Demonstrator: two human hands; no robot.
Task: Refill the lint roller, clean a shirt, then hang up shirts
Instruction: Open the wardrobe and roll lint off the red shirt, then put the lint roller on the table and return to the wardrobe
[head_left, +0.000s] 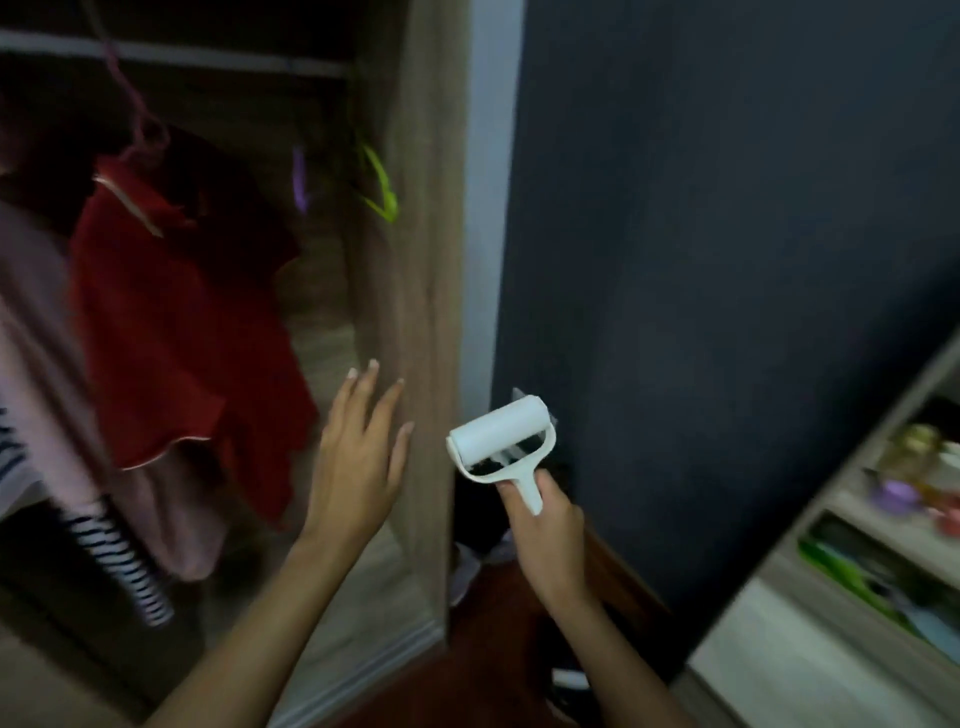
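My right hand (545, 525) grips the short handle of a white lint roller (501, 439), its roll pointing up and left in front of the dark wall. My left hand (358, 452) is stretched out flat with fingers apart, holding nothing, just in front of the wardrobe's wooden side panel (415, 291). Inside the open wardrobe a red shirt (176, 332) hangs on a pink hanger (132, 114). To its left hang a pale pink garment (36, 353) and a striped one (122, 561). The view is blurred.
Empty purple (298, 179) and green (379, 184) hangers hang from the rail (171, 54) at the wardrobe's right end. A dark blue wall (727, 260) fills the right. A shelf unit (872, 525) with small items stands at the lower right. The floor (498, 639) is reddish.
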